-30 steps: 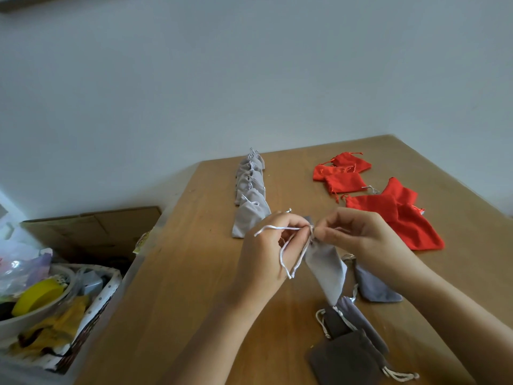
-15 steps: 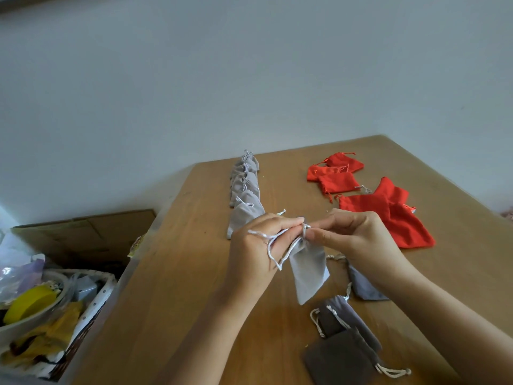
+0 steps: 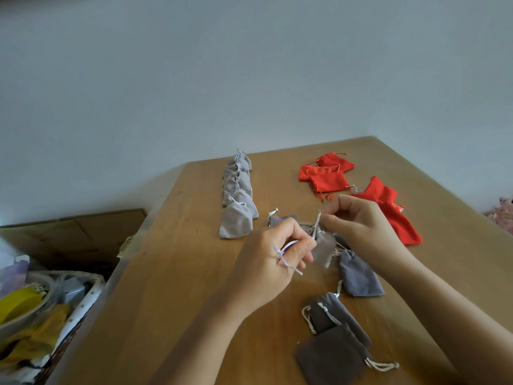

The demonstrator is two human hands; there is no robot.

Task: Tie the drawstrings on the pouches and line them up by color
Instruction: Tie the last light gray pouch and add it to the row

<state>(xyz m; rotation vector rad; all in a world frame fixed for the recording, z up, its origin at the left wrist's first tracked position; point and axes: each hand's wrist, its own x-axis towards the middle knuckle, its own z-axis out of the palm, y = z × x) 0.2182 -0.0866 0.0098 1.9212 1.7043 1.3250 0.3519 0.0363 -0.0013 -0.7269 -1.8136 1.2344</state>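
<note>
A light grey pouch (image 3: 323,247) hangs between my hands over the wooden table (image 3: 180,287). My left hand (image 3: 273,258) grips one white drawstring end (image 3: 287,259) in curled fingers. My right hand (image 3: 358,220) pinches the other string end (image 3: 317,219) above the pouch's gathered neck. A row of several tied light grey pouches (image 3: 237,190) runs toward the far edge. Several red pouches (image 3: 327,173) lie at the far right, with a larger red one (image 3: 394,215) beside my right hand. Dark grey pouches (image 3: 358,276) (image 3: 333,318) (image 3: 330,357) lie near me.
Left of the table stand a cardboard box (image 3: 80,232) and a white basket (image 3: 69,315) with yellow items and cloth. Another dark grey pouch (image 3: 280,219) peeks out behind my left hand. A pale wall rises behind the table. Pinkish fabric (image 3: 502,215) shows at the right edge.
My hands have pulled apart, drawing the two string ends out to either side. The pouch has dropped lower, closer to the table. The view has tilted slightly downward.
</note>
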